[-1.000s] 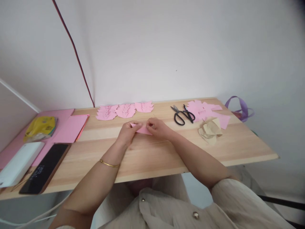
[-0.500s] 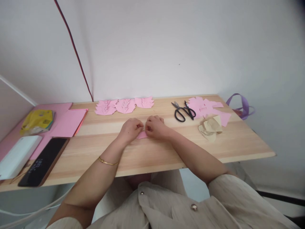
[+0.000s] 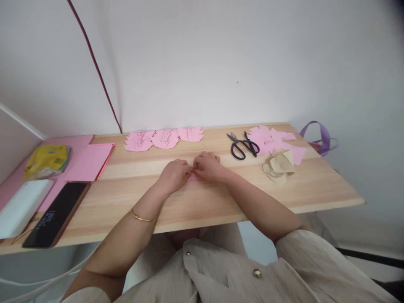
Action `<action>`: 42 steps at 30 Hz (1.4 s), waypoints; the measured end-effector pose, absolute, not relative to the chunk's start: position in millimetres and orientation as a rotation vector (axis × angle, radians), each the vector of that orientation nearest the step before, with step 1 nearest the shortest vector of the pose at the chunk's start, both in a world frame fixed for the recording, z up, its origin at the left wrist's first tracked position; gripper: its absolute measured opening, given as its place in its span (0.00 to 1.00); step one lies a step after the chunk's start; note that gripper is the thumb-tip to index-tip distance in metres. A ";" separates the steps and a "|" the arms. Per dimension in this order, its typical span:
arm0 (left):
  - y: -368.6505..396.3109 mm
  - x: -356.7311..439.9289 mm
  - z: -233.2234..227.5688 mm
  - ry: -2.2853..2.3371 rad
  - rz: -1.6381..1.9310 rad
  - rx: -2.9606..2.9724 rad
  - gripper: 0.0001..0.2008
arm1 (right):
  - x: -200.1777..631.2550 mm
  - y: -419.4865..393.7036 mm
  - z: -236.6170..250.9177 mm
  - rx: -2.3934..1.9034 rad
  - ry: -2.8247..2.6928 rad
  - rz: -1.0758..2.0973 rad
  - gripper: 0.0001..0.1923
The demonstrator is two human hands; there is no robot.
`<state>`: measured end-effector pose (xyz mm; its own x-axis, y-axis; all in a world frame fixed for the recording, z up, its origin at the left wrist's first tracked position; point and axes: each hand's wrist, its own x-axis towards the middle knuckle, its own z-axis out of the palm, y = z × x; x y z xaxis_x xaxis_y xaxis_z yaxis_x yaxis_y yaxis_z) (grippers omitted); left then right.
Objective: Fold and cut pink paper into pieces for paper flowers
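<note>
**Both hands pressed on a small pink paper at mid-counter**

The near edge of the wooden counter runs bare under both forearms, with open planks to either side of the hands. The left hand and right hand meet knuckle to knuckle, palms down, fingers curled — each grip is closed onto the folded pink paper, of which only a thin sliver shows between them, flat on the wood. A thin gold bangle circles the left wrist.

Far left lie a dark phone, a white box and flat pink sheets. Behind the hands, by the wall, sits a row of jagged-edged pink cutouts; to the right — black scissors, loose pink scraps and crumpled beige paper.
</note>
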<state>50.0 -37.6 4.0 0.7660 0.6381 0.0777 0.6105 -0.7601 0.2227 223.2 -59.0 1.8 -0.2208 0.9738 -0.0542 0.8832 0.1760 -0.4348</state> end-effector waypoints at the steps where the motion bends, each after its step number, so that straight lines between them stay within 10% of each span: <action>1: -38.3 50.3 4.5 0.983 0.199 2.799 0.12 | 223.5 -59.0 3.2 -1.816 -2.204 0.569 0.08; 42: -45.6 52.6 17.9 1.042 -0.011 2.805 0.14 | 235.7 -62.6 27.1 -1.820 -2.400 0.774 0.06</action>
<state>52.6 -45.6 17.9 0.7590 0.6484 -0.0587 0.6495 -0.7480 0.1366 235.7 -62.6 27.1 -0.3148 0.9110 -0.2665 0.8951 0.1915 -0.4027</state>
